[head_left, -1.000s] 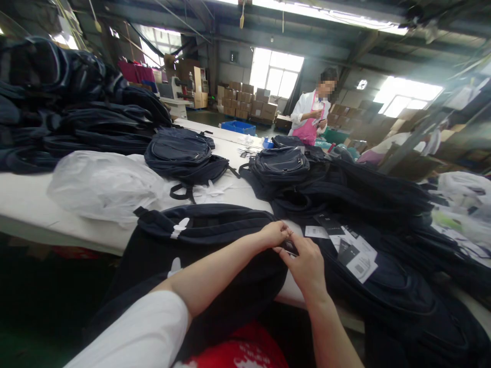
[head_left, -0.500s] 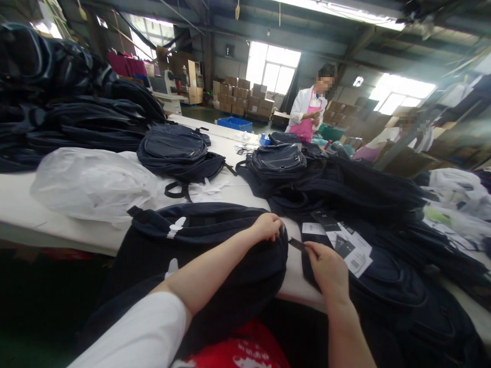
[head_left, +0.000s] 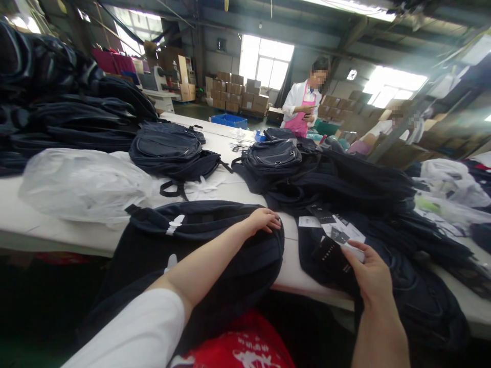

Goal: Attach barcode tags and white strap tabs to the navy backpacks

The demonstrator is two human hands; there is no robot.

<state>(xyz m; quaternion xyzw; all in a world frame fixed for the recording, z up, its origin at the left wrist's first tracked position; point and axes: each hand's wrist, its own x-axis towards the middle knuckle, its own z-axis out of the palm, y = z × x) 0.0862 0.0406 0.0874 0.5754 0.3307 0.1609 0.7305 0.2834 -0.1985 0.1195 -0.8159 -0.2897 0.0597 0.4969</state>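
A dark navy backpack (head_left: 233, 266) lies in front of me, partly over the table edge, with white wraps (head_left: 175, 225) round its straps. My left hand (head_left: 264, 221) grips its right end, fingers curled over the fabric and thumb hidden. To the right, my right hand (head_left: 370, 268) is closed on hang tags, pinched between thumb and fingers; a black hang tag (head_left: 330, 257) with pale lettering shows beside the thumb. Under that hand lies another navy backpack (head_left: 414, 276), with more black and white tags (head_left: 322, 213) spread on it. How many tags I hold is unclear.
A bulging white plastic bag (head_left: 84, 184) sits on the white table (head_left: 245, 179) at left. Stacked navy backpacks (head_left: 69, 112) rise behind it. A blue crate (head_left: 229, 121) stands farther back, near a co-worker (head_left: 301, 110) in a pink apron. Cartons (head_left: 238, 94) line the back.
My right hand has moved right, from a small dark strip near the backpack's end to the tags, and now holds some. The left hand stays at the backpack's end, its fingers less tightly bunched.
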